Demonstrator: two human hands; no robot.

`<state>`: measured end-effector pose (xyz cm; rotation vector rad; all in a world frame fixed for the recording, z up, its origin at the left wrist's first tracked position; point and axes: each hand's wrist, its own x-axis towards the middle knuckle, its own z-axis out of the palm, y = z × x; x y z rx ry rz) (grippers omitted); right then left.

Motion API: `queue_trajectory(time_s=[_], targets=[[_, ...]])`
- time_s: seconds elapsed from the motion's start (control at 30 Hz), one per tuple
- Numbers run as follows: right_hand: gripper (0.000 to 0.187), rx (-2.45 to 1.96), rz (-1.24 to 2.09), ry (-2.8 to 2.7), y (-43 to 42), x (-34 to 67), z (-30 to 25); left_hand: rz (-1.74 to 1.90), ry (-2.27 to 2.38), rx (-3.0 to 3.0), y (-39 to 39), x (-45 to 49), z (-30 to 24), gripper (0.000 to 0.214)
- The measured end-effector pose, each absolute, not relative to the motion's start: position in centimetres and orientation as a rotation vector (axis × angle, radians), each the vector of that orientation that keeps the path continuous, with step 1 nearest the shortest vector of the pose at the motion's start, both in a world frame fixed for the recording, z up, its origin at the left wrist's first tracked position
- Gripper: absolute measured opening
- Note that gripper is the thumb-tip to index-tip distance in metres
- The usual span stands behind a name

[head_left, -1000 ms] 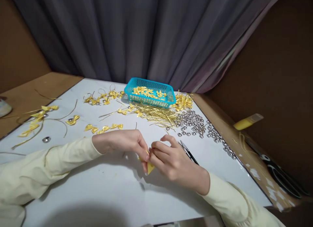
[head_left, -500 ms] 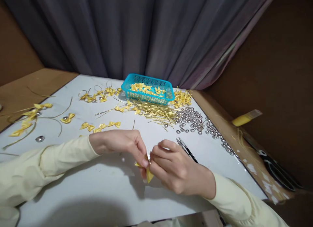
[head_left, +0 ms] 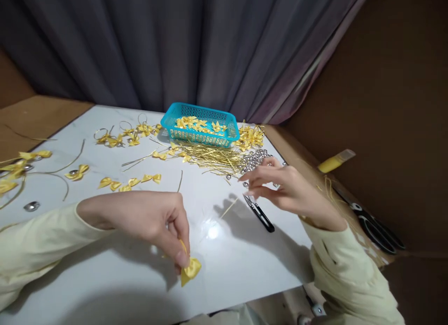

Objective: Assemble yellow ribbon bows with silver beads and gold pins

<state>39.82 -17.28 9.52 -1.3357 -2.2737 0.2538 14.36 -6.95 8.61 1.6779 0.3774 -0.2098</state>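
My left hand pinches a small yellow ribbon bow just above the white table near its front edge. My right hand hovers further right over the edge of a pile of silver beads, its fingers curled and loosely apart, with nothing visibly in them. A thin gold wire lies on the table below it. Black thread snips lie just under that hand.
A blue basket of yellow bows stands at the back, with a heap of gold wires in front. More bows and wire loops lie at left. Black scissors and a yellow tube lie on the brown board at right.
My right hand let go of the bow and moved right and back toward the beads. My left hand drew the bow nearer the front edge. The view shifted right.
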Motion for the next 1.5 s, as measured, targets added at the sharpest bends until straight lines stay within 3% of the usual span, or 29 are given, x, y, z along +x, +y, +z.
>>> queue_trajectory(time_s=[0.1,0.2,0.37,0.47,0.57,0.73,1.0,1.2,1.33,1.5], targets=[[0.018,-1.4,0.892,-1.97,-17.5,41.4,9.5,-0.493,0.337,1.864,-6.6,14.4,8.7,0.018],[0.014,-1.282,1.319,-1.614,-17.6,42.3,8.9,-0.492,0.385,1.893,-6.4,14.5,8.8,0.021],[0.01,-1.012,1.675,-1.377,-17.8,42.9,7.6,-0.488,0.415,1.817,-5.9,14.8,9.0,0.018],[0.026,-0.873,1.786,-1.386,-17.7,43.1,7.3,-0.477,0.386,1.787,-5.6,14.9,9.0,0.019],[0.052,-0.847,1.707,-1.393,-17.4,42.9,7.2,-0.452,0.368,1.772,-5.5,14.9,9.0,0.02],[0.018,-1.04,1.368,-1.235,-16.5,42.2,6.8,-0.397,0.302,1.721,-5.4,14.8,9.0,0.018],[0.016,-1.042,1.331,-0.84,-15.0,41.8,5.3,-0.238,0.534,1.898,-5.8,15.2,7.7,0.025],[0.019,-1.045,1.165,-0.992,-15.8,42.2,6.3,-0.032,0.451,1.779,-9.1,16.3,4.9,0.027],[0.02,-1.102,1.264,-0.901,-16.0,42.7,6.2,0.213,0.388,1.98,-10.7,16.8,2.7,0.029],[0.025,-1.169,1.3,-0.911,-15.4,42.6,5.6,0.248,0.536,1.895,-10.3,16.9,0.7,0.027]])
